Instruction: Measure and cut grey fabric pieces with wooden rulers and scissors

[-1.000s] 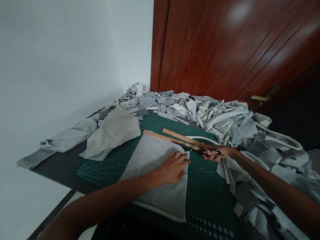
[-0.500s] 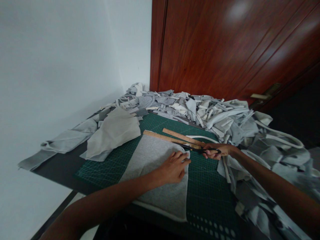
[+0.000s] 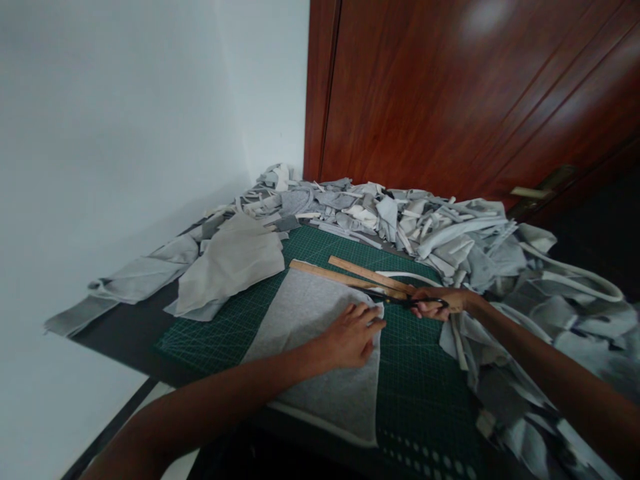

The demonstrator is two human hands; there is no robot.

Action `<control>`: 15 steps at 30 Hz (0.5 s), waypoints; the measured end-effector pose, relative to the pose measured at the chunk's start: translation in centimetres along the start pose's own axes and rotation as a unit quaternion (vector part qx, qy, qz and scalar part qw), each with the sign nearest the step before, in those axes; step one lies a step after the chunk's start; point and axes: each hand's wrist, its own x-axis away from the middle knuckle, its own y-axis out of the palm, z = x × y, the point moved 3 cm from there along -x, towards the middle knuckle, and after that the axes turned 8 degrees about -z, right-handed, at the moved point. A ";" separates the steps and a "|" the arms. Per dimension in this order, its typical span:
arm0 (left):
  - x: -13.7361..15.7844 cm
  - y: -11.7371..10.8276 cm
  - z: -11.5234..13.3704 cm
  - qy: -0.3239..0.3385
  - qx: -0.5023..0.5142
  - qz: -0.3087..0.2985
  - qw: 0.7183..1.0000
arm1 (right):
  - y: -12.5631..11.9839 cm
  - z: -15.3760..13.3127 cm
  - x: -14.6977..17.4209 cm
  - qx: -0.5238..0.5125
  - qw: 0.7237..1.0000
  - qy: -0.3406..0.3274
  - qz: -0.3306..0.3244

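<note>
Fingers (image 3: 424, 311) of the right hand (image 3: 434, 301) grasp black scissors (image 3: 397, 300), blades at the far right corner of gray fabric (image 3: 300, 317) lying on a green cutting mat (image 3: 415, 373); the left hand (image 3: 351, 338), loosely spread, rests on the fabric. Cloth scraps (image 3: 387, 213) heap along the bench's (image 3: 127, 330) far side.

Mat (image 3: 415, 373): near-right part is leaving a passage | scraps (image 3: 363, 215) are walling its far and right edges | rulers (image 3: 367, 272), scissors (image 3: 400, 301) and right hand (image 3: 433, 300) are blocking its middle-to-right | left arm (image 3: 230, 393) is barring its near-left side | pale cloth (image 3: 227, 267) is overlapping its left edge
</note>
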 end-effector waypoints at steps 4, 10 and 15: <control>0.0 0.0 0.0 0.001 -0.002 0.002 1.000 | 0.3 -0.2 0.0 -0.019 1.000 -0.001 -0.008; 0.0 -0.1 0.0 0.004 0.004 0.004 1.000 | 0.7 -0.6 0.1 -0.038 0.999 0.009 -0.009; -0.1 0.0 0.0 -0.001 -0.009 0.002 1.000 | 0.5 -0.3 0.0 -0.036 0.999 0.003 -0.028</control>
